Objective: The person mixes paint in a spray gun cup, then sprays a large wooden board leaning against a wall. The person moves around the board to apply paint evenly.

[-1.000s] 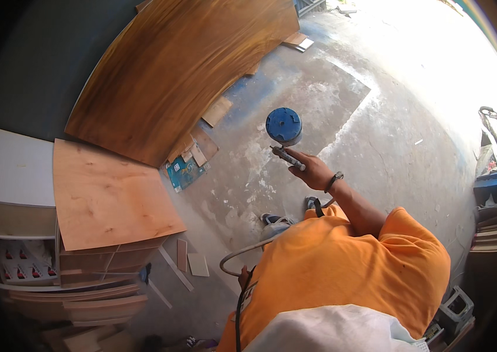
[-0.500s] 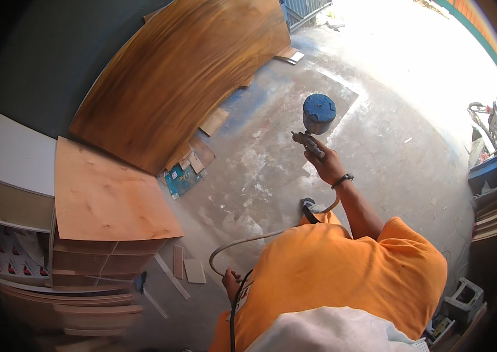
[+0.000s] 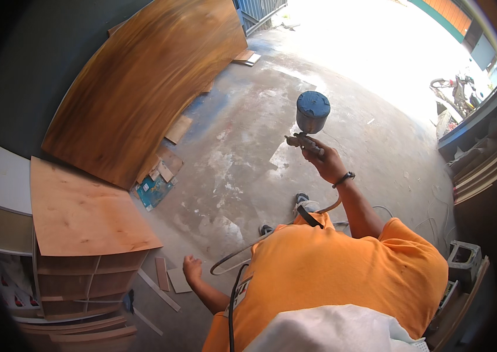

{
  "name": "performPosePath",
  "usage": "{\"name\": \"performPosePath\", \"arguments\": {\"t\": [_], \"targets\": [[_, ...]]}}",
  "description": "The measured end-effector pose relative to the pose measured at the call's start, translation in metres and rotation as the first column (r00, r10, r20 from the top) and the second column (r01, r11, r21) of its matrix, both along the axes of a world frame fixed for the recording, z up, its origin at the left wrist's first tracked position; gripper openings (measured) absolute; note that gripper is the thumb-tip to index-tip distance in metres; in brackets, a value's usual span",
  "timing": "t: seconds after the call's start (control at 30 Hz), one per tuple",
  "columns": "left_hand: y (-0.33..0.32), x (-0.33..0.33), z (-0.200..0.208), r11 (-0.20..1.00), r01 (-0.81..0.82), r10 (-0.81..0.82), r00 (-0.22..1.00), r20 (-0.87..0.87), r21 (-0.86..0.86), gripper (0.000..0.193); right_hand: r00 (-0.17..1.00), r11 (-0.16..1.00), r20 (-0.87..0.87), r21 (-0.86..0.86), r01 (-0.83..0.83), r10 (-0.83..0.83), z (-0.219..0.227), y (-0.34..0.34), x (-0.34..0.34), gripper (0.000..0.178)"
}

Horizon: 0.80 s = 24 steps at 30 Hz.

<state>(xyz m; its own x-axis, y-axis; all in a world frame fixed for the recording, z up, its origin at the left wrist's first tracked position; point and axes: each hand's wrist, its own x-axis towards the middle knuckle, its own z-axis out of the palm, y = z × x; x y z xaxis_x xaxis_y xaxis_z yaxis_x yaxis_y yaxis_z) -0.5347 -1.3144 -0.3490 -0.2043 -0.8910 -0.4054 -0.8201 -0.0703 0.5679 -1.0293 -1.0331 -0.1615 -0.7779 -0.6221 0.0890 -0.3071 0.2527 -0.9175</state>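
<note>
My right hand is wrapped round the grip of a spray gun, raised in front of me. On top of the gun stands a dark cup with a blue lid. A thin hose loops past my waist and up toward my right wrist. Out to the left is my left hand, its fingers curled in and nothing visible inside them; the hose bend lies beside its wrist. Ahead on the left leans a large glossy brown wooden slab, apart from both hands.
Left of me, a reddish plywood sheet tops a shelved cabinet. Wood scraps and strips lie on the stained concrete floor. At right are a grey block, stacked boards and a bicycle.
My left hand has let go of the hose and moved out to the left and slightly up. The view has shifted rightward; my right hand still grips the spray gun.
</note>
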Motion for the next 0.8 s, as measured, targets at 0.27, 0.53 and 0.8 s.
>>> {"name": "performPosePath", "arguments": {"t": [0.27, 0.53, 0.8], "targets": [[0.091, -0.185, 0.391, 0.368, -0.003, -0.923, 0.119, -0.365, -0.930, 0.041, 0.995, 0.993, 0.102, -0.115, 0.007, 0.005, 0.001, 0.052, -0.016, 0.042], [0.244, -0.339, 0.474, 0.042, -0.356, -0.640, -0.727, 0.249, -0.933, 0.023, 0.999, 0.994, -0.002, -0.107, -0.036, 0.036, 0.007, 0.153, -0.081, 0.043], [0.332, -0.467, 0.490, 0.050, -0.286, -0.179, -0.945, 0.273, -0.957, 0.023, 0.997, 0.991, 0.039, -0.110, 0.075, -0.072, 0.008, 0.235, -0.156, 0.042]]}}
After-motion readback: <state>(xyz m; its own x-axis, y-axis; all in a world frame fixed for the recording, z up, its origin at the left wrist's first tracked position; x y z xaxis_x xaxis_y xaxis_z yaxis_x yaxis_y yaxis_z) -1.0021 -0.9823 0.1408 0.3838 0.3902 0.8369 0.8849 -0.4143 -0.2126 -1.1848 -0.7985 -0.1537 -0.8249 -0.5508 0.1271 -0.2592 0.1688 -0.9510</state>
